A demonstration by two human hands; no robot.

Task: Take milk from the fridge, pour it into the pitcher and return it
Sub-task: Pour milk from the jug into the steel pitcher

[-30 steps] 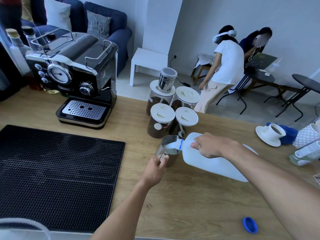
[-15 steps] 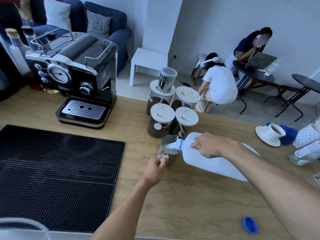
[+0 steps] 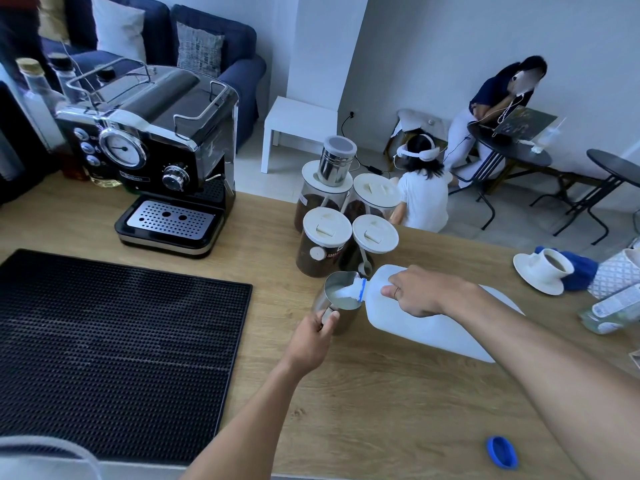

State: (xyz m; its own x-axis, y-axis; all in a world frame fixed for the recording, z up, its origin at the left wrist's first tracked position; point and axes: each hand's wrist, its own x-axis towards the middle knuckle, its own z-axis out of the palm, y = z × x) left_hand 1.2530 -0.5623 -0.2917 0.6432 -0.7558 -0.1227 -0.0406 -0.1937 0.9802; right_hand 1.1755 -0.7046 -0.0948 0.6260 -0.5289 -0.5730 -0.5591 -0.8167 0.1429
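Observation:
A steel pitcher (image 3: 334, 292) stands on the wooden counter (image 3: 398, 393) in front of the coffee jars. My left hand (image 3: 311, 336) grips its handle from the near side. A white plastic milk jug (image 3: 429, 327) lies tipped to the left, its blue-ringed mouth over the pitcher's rim. My right hand (image 3: 420, 292) holds the jug by its handle near the neck. White milk runs into the pitcher, which shows milk inside. The jug's blue cap (image 3: 502, 452) lies loose on the counter at the near right.
Several lidded coffee jars (image 3: 323, 244) crowd just behind the pitcher, a steel tin on one. An espresso machine (image 3: 156, 157) stands far left, a black rubber mat (image 3: 114, 351) near left. A cup on a saucer (image 3: 543, 271) and a blue cloth sit far right. Two people are beyond the counter.
My hands, the jug and the pitcher have barely moved while the milk keeps flowing. The person in white beyond the counter has gone from standing to crouching.

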